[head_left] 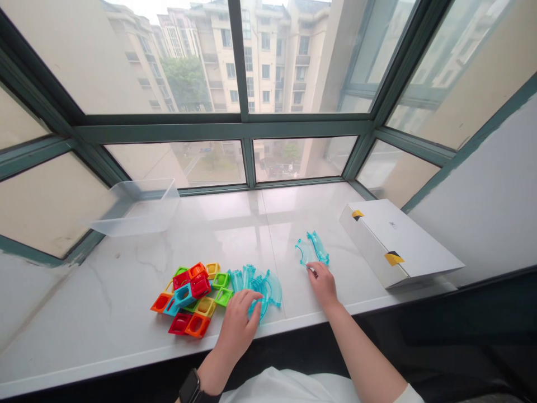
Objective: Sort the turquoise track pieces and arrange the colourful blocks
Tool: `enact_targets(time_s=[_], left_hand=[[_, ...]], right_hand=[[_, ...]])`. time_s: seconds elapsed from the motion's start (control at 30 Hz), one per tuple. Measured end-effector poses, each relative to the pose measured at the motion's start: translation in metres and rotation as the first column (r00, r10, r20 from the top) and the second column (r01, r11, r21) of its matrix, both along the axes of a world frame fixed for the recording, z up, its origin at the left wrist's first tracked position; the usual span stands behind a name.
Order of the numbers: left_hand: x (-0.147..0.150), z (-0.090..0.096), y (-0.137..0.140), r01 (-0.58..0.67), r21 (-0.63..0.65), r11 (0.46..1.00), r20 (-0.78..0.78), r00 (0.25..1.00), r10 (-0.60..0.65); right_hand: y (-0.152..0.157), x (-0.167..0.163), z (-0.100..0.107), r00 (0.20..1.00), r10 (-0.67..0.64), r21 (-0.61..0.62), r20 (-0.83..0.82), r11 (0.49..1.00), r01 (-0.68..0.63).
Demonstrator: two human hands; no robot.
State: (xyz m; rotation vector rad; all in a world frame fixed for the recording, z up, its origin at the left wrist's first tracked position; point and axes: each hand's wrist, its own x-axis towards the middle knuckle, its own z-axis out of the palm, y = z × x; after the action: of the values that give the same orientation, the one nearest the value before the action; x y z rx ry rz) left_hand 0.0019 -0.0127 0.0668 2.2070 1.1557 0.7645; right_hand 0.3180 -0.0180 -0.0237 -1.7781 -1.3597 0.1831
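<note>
Left hand (240,314) palm-down over turquoise pieces (274,290)

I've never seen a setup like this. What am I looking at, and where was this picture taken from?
There is no machine here: the two bare hands belong to a person wearing a camera on their head, looking forward and down. They work at a pale ledge beneath windows. On it lie a heap of colourful blocks, a pile of clear blue pieces, a see-through tub and a white box. The left hand is over the blue pile; the right hand has its fingertips at one of two separate blue pieces. Whether either hand grips anything is hard to tell.
</note>
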Motion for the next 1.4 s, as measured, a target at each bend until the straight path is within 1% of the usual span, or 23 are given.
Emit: enact_targets(time_s=[0.17,0.33,0.6,1.03,1.4], left_hand=[[-0.001,-0.002,0.000,0.004,0.025,1.000,-0.031,1.000,-0.004],[-0.003,-0.001,0.002,0.004,0.024,1.000,-0.043,0.999,-0.003],[-0.001,0.001,0.006,0.005,0.020,1.000,-0.039,0.999,-0.004],[-0.005,0.006,0.004,0.001,-0.002,1.000,-0.008,1.000,-0.001],[-0.010,0.004,0.000,-0.011,0.001,1.000,0.002,1.000,0.011]], right_hand=[[0.020,-0.002,-0.012,1.000,-0.020,-0.020,-0.001,1.000,0.020],[0.028,-0.001,-0.018,1.000,-0.028,-0.027,0.005,0.999,0.029],[0.028,-0.001,-0.023,0.998,-0.051,-0.058,0.035,0.997,0.053],[0.029,-0.002,-0.023,0.995,-0.073,-0.083,0.068,0.993,0.079],[0.029,-0.004,-0.022,0.994,-0.071,-0.099,0.085,0.992,0.079]])
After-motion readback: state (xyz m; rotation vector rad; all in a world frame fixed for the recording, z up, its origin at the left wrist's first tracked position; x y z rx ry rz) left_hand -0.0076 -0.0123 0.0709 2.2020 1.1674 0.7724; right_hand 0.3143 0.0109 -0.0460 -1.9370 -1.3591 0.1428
